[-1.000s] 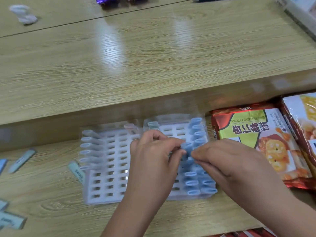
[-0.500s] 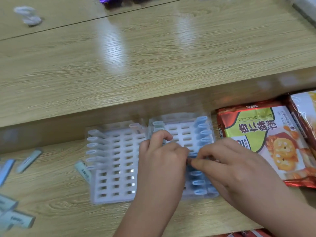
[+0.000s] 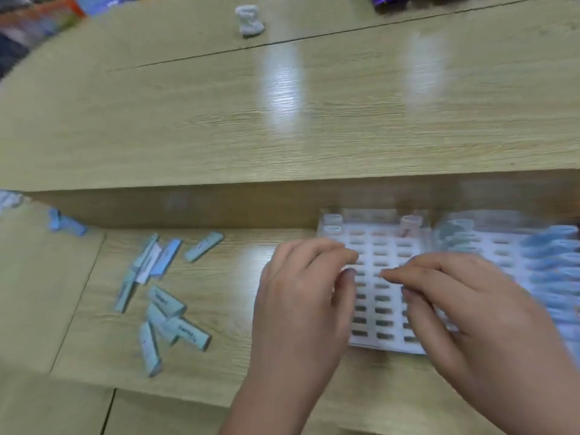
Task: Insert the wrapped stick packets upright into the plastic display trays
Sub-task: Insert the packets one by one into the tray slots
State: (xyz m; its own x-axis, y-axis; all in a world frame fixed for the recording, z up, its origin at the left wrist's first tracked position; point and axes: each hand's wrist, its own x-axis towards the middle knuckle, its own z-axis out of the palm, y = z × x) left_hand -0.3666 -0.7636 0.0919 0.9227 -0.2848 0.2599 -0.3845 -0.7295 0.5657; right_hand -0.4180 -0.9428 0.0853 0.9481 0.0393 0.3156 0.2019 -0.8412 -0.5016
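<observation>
While both hands hovered over the left display tray (image 3: 381, 309), it showed mostly bare slots, with a few pale packets (image 3: 333, 223) standing upright along its far edge. The left hand (image 3: 301, 296) curled its fingers at the tray's left edge, thumb tip tucked beneath them; blur hid whether they gripped anything. The right hand (image 3: 464, 315) lay loosely spread above the slots, forefinger reaching toward the left thumb, nothing visible between its fingers. Just beside it, the right display tray (image 3: 502, 246) held rows of blue stick packets (image 3: 552, 271) upright. Loose stick packets (image 3: 163, 296) lay scattered flat on the wooden table (image 3: 282, 136), left of the trays.
</observation>
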